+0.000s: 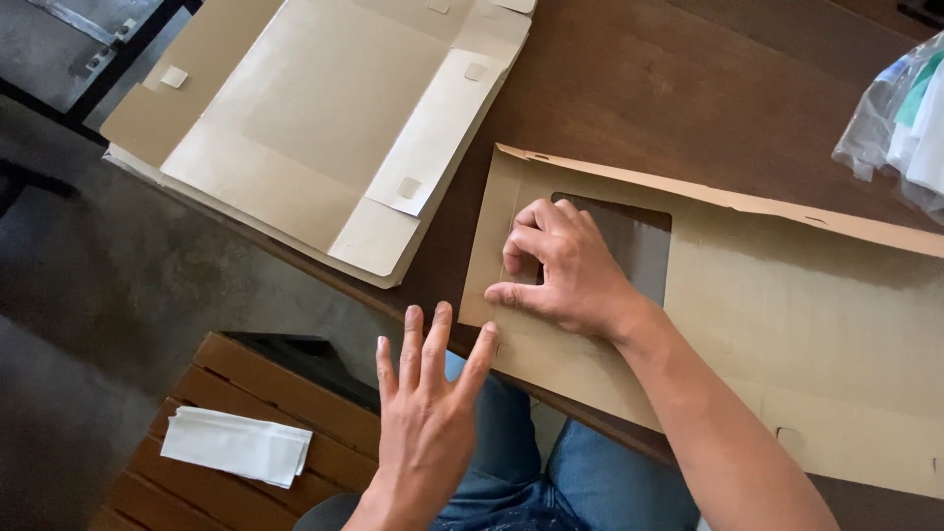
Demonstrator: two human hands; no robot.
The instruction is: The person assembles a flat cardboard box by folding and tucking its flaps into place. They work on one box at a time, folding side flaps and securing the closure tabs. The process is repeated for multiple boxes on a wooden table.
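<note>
Flat box blank (787, 295) under right hand (565, 270), fingers curled, pressing; left hand (428, 393) open, empty.

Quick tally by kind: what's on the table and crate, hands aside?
Flat windowed carton blank: 1
Stack of flat carton blanks: 1
Clear plastic bag: 1
Folded white paper: 1
Total: 4

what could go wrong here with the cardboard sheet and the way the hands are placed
The flat cardboard sheet overhangs the table edge toward the lap, and only the right hand presses it, next to the window cutout; it might tip or slide off. The left hand hovers open, apart from it, so it gives no support. Pressing beside the cutout may crease the thin border.
</note>
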